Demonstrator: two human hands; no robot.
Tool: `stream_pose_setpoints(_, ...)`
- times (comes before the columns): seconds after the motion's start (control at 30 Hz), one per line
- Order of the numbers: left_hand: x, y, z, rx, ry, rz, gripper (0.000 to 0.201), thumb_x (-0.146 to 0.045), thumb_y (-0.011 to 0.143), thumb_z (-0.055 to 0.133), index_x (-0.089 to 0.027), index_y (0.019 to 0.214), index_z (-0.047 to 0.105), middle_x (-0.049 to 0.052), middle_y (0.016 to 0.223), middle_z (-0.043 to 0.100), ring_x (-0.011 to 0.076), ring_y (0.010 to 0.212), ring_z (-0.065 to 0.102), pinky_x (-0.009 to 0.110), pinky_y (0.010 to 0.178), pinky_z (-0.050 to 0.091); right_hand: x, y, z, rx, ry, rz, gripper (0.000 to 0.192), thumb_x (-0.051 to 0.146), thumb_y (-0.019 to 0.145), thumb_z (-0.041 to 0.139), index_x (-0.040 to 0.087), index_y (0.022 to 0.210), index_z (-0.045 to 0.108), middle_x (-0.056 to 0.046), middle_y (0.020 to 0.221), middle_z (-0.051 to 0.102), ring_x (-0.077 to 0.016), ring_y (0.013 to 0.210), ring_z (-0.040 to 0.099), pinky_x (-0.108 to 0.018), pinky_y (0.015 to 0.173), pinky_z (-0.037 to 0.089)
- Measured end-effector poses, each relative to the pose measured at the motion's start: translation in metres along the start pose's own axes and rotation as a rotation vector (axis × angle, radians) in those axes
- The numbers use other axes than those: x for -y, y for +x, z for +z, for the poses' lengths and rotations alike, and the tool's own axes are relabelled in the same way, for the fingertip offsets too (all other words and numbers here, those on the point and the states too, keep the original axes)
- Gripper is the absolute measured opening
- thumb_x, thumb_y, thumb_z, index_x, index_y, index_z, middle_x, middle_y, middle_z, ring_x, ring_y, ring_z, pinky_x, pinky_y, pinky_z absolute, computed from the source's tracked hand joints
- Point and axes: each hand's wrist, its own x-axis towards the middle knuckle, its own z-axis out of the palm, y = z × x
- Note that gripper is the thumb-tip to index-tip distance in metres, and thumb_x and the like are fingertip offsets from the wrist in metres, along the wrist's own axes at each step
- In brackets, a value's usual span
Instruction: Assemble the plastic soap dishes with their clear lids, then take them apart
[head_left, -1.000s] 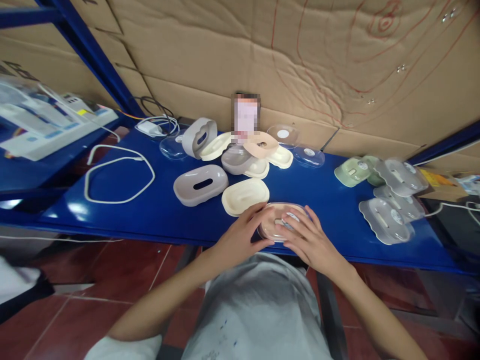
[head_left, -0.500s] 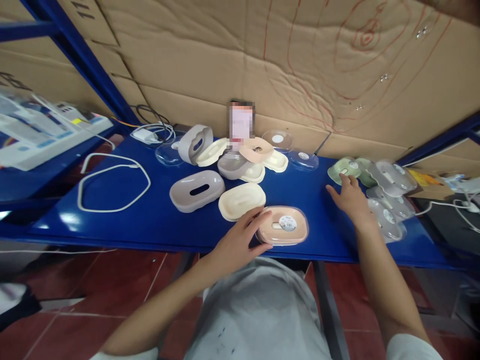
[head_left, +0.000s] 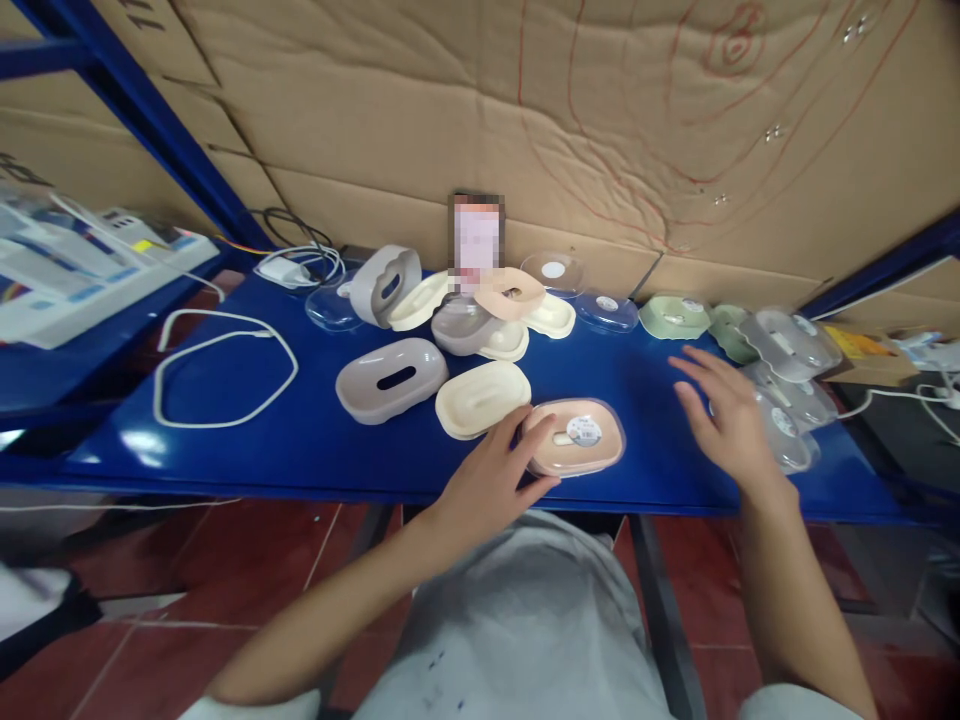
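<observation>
Left hand (head_left: 491, 478) has thumb and fingers partly curled around the left end of the peach box (head_left: 598, 445), which sits by the blue table's (head_left: 315, 450) front edge next to a cream tray (head_left: 484, 400), while the right hand (head_left: 727, 425) kinda hangs there empty, fingers loosely spread, near the green box (head_left: 671, 318).

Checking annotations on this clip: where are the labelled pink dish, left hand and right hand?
Labelled pink dish (head_left: 583, 433), head view: round label on top.
Left hand (head_left: 493, 470), head view: back of the hand.
Right hand (head_left: 727, 425), head view: back of the hand.
</observation>
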Motion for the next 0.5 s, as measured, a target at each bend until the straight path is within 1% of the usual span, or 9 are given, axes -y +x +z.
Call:
stream_pose_setpoints(0.03, -0.007, 0.009, 0.001, 0.019, 0.054, 0.018, 0.069, -0.034, 0.101, 0.074, -0.030, 0.160, 0.040, 0.015, 0.156, 0.049, 0.0331, 0.147, 0.053, 0.048, 0.117, 0.054, -0.009, -0.007, -0.009, -0.062, -0.048, 0.043, 0.039, 0.042, 0.109, 0.052, 0.023, 0.139, 0.070, -0.013, 0.149, 0.067, -0.0290, 0.141, 0.062, -0.050, 0.121, 0.046)
stream_pose_setpoints(0.1, -0.023, 0.034, 0.006, 0.070, 0.172, 0.051, 0.061, -0.034, 0.101, 0.074, -0.025, 0.155, 0.047, 0.016, 0.145, 0.055, 0.0333, 0.135, 0.061, 0.046, 0.108, 0.058, -0.043, -0.020, -0.026, -0.207, -0.173, 0.146, 0.042, 0.045, 0.107, 0.053, 0.020, 0.135, 0.072, -0.016, 0.144, 0.070, -0.0312, 0.139, 0.063, -0.051, 0.120, 0.047)
stream_pose_setpoints(0.17, -0.040, 0.066, 0.017, 0.121, 0.278, 0.041, 0.057, -0.036, 0.100, 0.074, -0.023, 0.151, 0.052, 0.017, 0.134, 0.059, 0.0326, 0.119, 0.067, 0.044, 0.099, 0.060, -0.092, -0.032, -0.040, -0.350, -0.289, 0.229, 0.048, 0.050, 0.104, 0.056, 0.019, 0.137, 0.072, -0.020, 0.145, 0.067, -0.0349, 0.142, 0.061, -0.055, 0.120, 0.045)
stream_pose_setpoints(0.2, -0.048, 0.084, 0.025, 0.129, 0.315, 0.037, 0.055, -0.037, 0.101, 0.074, -0.023, 0.150, 0.054, 0.017, 0.131, 0.061, 0.0324, 0.114, 0.068, 0.043, 0.096, 0.059, -0.119, -0.037, -0.046, -0.436, -0.328, 0.270, 0.051, 0.051, 0.100, 0.060, 0.018, 0.138, 0.071, -0.022, 0.147, 0.065, -0.0377, 0.143, 0.059, -0.059, 0.119, 0.044)
stream_pose_setpoints(0.27, -0.062, 0.120, 0.044, 0.138, 0.336, 0.052, 0.054, -0.037, 0.101, 0.074, -0.024, 0.149, 0.055, 0.018, 0.129, 0.062, 0.0325, 0.114, 0.068, 0.040, 0.093, 0.058, -0.168, -0.042, -0.055, -0.474, -0.326, 0.368, 0.059, 0.052, 0.096, 0.066, 0.017, 0.143, 0.068, -0.025, 0.148, 0.061, -0.0405, 0.147, 0.054, -0.063, 0.119, 0.042)
stream_pose_setpoints(0.33, -0.072, 0.152, 0.063, 0.139, 0.333, 0.068, 0.053, -0.040, 0.099, 0.076, -0.024, 0.147, 0.058, 0.018, 0.130, 0.063, 0.0316, 0.114, 0.068, 0.037, 0.091, 0.056, -0.204, -0.041, -0.058, -0.401, -0.305, 0.470, 0.072, 0.060, 0.092, 0.069, 0.014, 0.148, 0.064, -0.029, 0.152, 0.057, -0.0415, 0.150, 0.049, -0.062, 0.121, 0.039)
stream_pose_setpoints(0.37, -0.076, 0.167, 0.072, 0.135, 0.330, 0.074, 0.054, -0.041, 0.100, 0.076, -0.025, 0.148, 0.058, 0.018, 0.131, 0.062, 0.0313, 0.115, 0.068, 0.036, 0.090, 0.056, -0.215, -0.038, -0.058, -0.347, -0.299, 0.515, 0.079, 0.064, 0.092, 0.068, 0.012, 0.150, 0.062, -0.030, 0.154, 0.054, -0.0411, 0.152, 0.047, -0.060, 0.122, 0.038)
stream_pose_setpoints(0.43, -0.080, 0.189, 0.087, 0.123, 0.327, 0.082, 0.055, -0.042, 0.101, 0.074, -0.025, 0.151, 0.056, 0.018, 0.133, 0.061, 0.0305, 0.115, 0.067, 0.035, 0.090, 0.055, -0.224, -0.030, -0.055, -0.226, -0.307, 0.568, 0.087, 0.069, 0.093, 0.064, 0.010, 0.156, 0.056, -0.032, 0.159, 0.049, -0.0391, 0.155, 0.044, -0.053, 0.121, 0.039)
stream_pose_setpoints(0.5, -0.081, 0.205, 0.100, 0.106, 0.324, 0.091, 0.056, -0.041, 0.103, 0.072, -0.024, 0.153, 0.055, 0.019, 0.136, 0.060, 0.0316, 0.118, 0.065, 0.037, 0.091, 0.054, -0.224, -0.023, -0.050, -0.129, -0.374, 0.540, 0.088, 0.069, 0.095, 0.062, 0.010, 0.159, 0.053, -0.031, 0.158, 0.050, -0.0366, 0.152, 0.048, -0.048, 0.116, 0.044)
